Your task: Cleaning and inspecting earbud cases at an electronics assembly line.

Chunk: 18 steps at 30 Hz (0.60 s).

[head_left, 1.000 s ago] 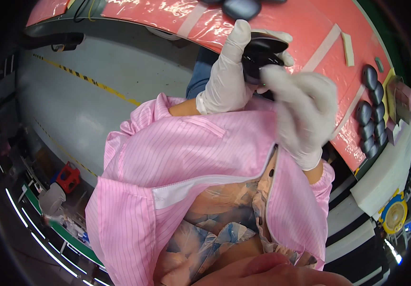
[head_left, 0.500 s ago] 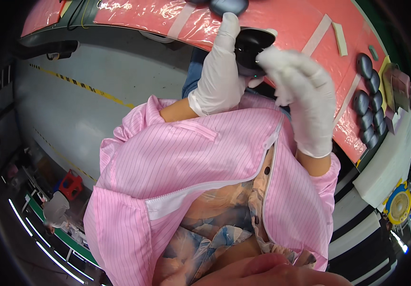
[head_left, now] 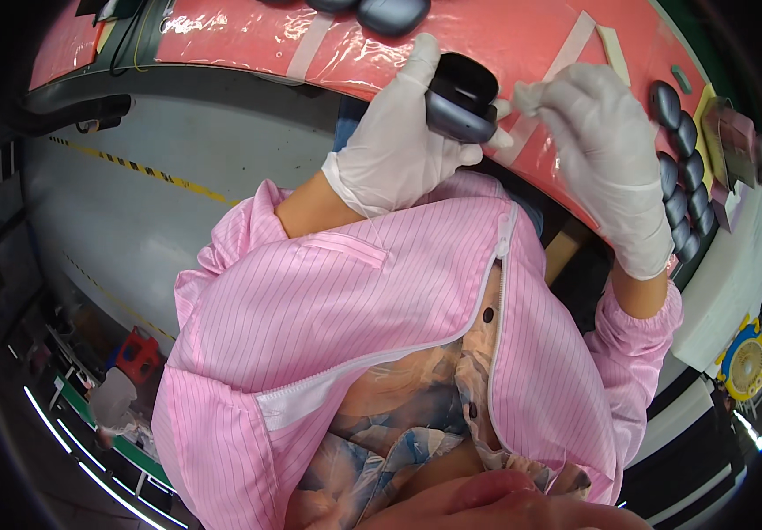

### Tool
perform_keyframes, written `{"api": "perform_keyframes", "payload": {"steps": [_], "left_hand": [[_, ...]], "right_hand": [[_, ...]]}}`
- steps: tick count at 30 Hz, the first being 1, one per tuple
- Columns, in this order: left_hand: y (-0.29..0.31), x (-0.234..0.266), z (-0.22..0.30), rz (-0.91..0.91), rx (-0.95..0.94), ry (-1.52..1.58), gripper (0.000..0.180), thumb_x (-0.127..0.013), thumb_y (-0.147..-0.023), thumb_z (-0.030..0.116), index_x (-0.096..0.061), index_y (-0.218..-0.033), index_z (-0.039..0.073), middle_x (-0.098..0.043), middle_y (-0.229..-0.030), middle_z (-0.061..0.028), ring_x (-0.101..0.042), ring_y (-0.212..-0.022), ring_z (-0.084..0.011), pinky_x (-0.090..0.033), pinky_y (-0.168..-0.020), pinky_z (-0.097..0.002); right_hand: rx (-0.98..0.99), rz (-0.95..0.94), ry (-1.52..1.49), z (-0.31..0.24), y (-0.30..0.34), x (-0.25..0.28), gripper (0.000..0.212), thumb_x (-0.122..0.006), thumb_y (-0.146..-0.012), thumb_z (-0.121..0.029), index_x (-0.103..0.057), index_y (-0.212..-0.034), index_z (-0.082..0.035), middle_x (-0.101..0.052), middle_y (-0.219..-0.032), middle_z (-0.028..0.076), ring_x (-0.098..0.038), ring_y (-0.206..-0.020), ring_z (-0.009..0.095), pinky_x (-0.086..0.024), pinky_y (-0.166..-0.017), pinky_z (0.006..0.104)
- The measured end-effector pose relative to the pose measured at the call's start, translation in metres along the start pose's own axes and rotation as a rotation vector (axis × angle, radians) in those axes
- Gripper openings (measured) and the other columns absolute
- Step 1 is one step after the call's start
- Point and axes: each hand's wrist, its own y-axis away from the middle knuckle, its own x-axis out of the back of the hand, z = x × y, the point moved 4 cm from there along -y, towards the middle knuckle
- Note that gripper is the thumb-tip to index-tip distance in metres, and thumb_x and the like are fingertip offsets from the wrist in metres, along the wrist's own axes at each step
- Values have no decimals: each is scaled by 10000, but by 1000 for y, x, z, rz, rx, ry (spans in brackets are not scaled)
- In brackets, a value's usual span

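My left hand (head_left: 394, 150), in a white glove, grips a dark blue-grey earbud charging case (head_left: 459, 121). The case's lid is up and its black inside faces me; gloved fingers show along its right side. To the right of the case, apart from it, my white-gloved right hand (head_left: 606, 146) is raised with thumb and fingertips pinched together. Whatever lies in that pinch, if anything, blends with the white glove and cannot be made out.
Closed cases of the same kind (head_left: 392, 14) lie at the table's far edge, and several more (head_left: 665, 106) stand in rows at the right. Pink sheeting (head_left: 248, 40) with pale tape strips covers the table. A yellow-blue fan (head_left: 743, 358) is at the far right.
My right hand has drawn away from the case to the right, its fingertips pinched. The case has tipped in my left hand, so its blue-grey front now shows.
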Motion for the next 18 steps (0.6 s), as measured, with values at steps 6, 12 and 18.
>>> {"api": "perform_keyframes", "payload": {"steps": [6, 12, 18], "left_hand": [[-8, 9, 2, -109, -2, 174, 758, -308, -955, 591, -445, -1239, -98, -575, -1153, -256, -663, -896, -336, -620, -602, -295], [1, -10, 5, -63, 43, 155, 571, -444, -865, 140, -314, -1318, -183, -457, -1315, -323, -495, -1201, -440, -472, -1004, -479], [4, -15, -5, -252, 121, 184, 636, -478, -873, 256, -329, -1338, -151, -443, -1317, -347, -493, -1201, -449, -446, -1004, -498]], "right_hand": [[-210, 174, -106, 36, 23, -9, 240, -626, -818, 20, -646, -1041, -65, -630, -996, 99, -606, -922, 253, -501, -768, 306], [-99, 352, -558, 28, 32, -15, 504, -742, -720, -76, -593, -1200, -59, -611, -1135, 108, -578, -1053, 262, -447, -893, 345], [-96, 136, -775, 0, 24, -37, 665, -774, -672, -231, -549, -1258, -13, -580, -1235, 125, -543, -1137, 296, -324, -1061, 405]]}}
